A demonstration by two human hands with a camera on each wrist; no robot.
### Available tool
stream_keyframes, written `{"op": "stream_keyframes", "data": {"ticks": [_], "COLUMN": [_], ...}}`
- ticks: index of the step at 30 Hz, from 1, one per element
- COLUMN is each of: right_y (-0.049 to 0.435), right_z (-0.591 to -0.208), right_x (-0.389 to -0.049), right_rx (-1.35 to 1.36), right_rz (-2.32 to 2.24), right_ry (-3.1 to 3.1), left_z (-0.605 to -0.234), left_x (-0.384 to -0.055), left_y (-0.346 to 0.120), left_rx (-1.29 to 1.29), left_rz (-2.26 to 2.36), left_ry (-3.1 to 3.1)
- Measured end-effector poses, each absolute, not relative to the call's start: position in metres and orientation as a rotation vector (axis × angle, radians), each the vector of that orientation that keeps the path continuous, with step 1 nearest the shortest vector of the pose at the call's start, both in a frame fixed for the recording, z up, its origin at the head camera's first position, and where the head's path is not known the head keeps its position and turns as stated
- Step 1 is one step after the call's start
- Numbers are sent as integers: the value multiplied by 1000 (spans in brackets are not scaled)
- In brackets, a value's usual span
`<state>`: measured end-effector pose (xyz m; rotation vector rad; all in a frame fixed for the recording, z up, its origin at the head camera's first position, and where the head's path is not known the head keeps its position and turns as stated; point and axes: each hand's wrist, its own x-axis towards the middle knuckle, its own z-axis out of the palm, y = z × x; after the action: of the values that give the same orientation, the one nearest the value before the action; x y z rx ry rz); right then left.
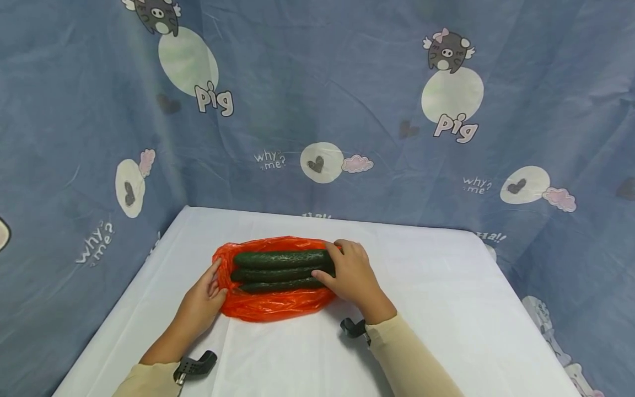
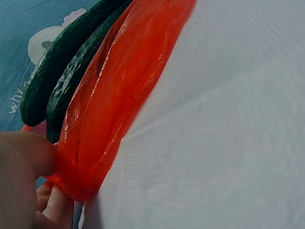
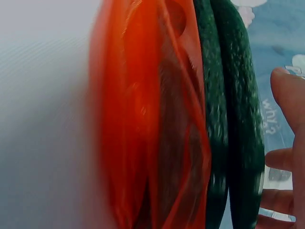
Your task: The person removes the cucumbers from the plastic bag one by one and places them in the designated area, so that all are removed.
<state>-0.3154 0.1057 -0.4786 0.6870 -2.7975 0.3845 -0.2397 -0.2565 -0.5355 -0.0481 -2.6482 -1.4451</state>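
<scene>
Three dark green cucumbers (image 1: 283, 259) lie side by side in a crinkled red plastic bag (image 1: 270, 306), its mouth facing up around them. At the bag's left end my left hand (image 1: 200, 303) pinches the edge of the plastic between thumb and fingers. The left wrist view shows that thumb and the fingers on either side of the red film (image 2: 78, 176). My right hand (image 1: 352, 273) lies over the right ends of the cucumbers, fingers spread. From the right wrist, its thumb (image 3: 286, 95) stands out from the cucumbers while fingertips reach their side.
The bag rests on a table with a white cloth (image 1: 436, 309). A blue curtain with pig prints (image 1: 278, 82) hangs behind and along both sides. Dark devices sit at the left wrist (image 1: 195, 365) and the right wrist (image 1: 353, 328).
</scene>
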Motion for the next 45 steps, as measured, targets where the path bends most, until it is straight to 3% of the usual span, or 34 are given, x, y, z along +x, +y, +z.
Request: {"op": "stream_keyframes", "data": {"ticks": [26, 45], "right_y": [40, 18], "right_z": [-468, -488], "right_x": [-328, -323], "right_rx": [877, 751], "right_rz": [286, 197], "right_ry": [-2857, -2779], "left_z": [-534, -535], "left_x": [-240, -237], "left_y": [-257, -254], "left_rx": [7, -12], "left_rz": [-1400, -1422], "left_ry": [-2662, -2668]}}
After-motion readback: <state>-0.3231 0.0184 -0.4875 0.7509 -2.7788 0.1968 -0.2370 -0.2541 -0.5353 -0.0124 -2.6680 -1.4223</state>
